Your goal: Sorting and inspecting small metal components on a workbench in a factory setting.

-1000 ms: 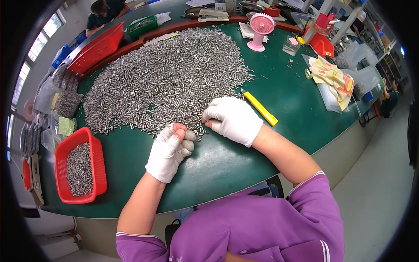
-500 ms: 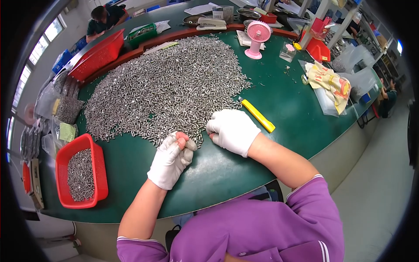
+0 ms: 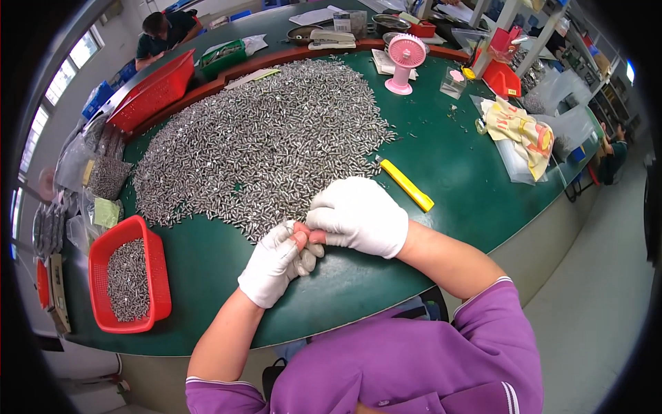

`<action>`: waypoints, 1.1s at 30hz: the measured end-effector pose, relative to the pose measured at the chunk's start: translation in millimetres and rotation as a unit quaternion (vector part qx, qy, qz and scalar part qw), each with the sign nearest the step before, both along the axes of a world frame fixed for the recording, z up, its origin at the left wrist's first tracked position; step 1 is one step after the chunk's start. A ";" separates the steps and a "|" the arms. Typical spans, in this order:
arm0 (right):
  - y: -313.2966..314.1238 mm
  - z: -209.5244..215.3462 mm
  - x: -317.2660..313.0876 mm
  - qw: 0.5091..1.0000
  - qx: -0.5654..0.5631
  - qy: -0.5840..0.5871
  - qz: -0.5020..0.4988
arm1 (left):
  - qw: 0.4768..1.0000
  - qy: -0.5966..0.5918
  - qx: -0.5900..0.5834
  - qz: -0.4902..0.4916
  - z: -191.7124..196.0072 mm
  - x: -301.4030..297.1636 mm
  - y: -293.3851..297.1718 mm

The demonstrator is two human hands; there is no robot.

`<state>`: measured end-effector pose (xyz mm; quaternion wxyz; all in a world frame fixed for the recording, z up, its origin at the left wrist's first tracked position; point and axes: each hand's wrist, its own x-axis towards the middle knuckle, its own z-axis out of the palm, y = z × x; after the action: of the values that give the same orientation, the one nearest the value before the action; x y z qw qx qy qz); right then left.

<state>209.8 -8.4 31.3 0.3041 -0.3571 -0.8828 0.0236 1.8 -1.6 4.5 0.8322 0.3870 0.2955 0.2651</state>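
A broad heap of small metal pins (image 3: pixel 262 131) covers much of the green table. At its near edge my two hands meet, both in white gloves with some fingertips bare. My left hand (image 3: pixel 279 259) is closed, thumb pressed to the fingers. My right hand (image 3: pixel 358 215) reaches in from the right, its thumb and fingers pinched against the left fingertips. Whatever lies between the fingertips is too small or hidden to make out. Just beyond my right hand lies a yellow box cutter (image 3: pixel 407 185).
A red basket (image 3: pixel 164 290) partly filled with pins stands at the left. Another red basket (image 3: pixel 155 90) rests beyond the wooden rim. Far right are a pink fan (image 3: pixel 405 55), a clear cup (image 3: pixel 453 84) and a yellow printed cloth (image 3: pixel 520 134). Another person (image 3: pixel 165 34) sits far left.
My right hand has moved left and slightly nearer, so its fingertips now meet those of my left hand. The left hand has shifted slightly nearer and right, still closed.
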 end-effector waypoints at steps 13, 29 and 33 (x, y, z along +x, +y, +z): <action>3.6 -4.0 2.7 0.983 -0.092 0.156 -0.029 | 0.999 -0.023 -0.041 0.000 -5.6 -4.7 5.0; 9.3 -19.6 4.7 0.990 -0.066 0.030 -0.117 | 0.996 -0.046 0.010 0.076 -8.5 -4.8 3.7; 8.8 -24.1 3.4 0.993 -0.069 -0.004 -0.090 | 0.992 -0.080 0.024 0.097 -9.8 -5.1 7.0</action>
<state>213.2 0.4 7.2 0.2755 -0.4558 -0.8446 0.0557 -3.3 5.4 -5.3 0.8141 0.3542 0.2574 0.3815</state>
